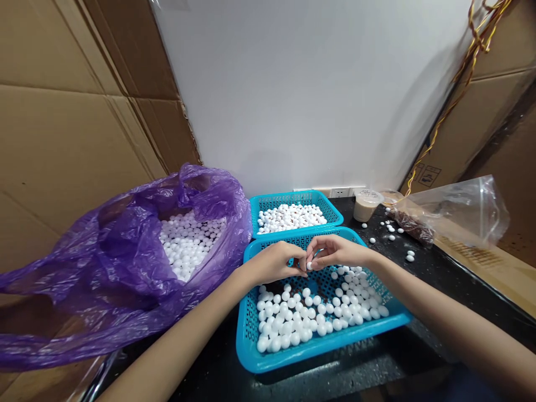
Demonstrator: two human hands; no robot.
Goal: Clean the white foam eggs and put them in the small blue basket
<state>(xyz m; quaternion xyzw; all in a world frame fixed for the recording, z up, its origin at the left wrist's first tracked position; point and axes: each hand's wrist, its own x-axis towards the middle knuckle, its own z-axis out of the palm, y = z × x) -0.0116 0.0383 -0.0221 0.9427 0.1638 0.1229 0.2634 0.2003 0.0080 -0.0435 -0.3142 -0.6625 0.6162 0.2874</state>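
My left hand (280, 261) and my right hand (333, 252) meet above the near blue basket (251, 340), fingertips pinched together on one small white ball (309, 266). Both hands are closed around it. Below them the basket holds several loose white balls (310, 318). A second blue basket (293, 200) behind it also holds white balls.
A purple plastic bag (104, 268) full of white balls lies at the left. A lidded cup of brown drink (366, 204) and a clear plastic bag (456, 212) stand at the right, with stray balls on the black table (422, 268). Cardboard boxes flank both sides.
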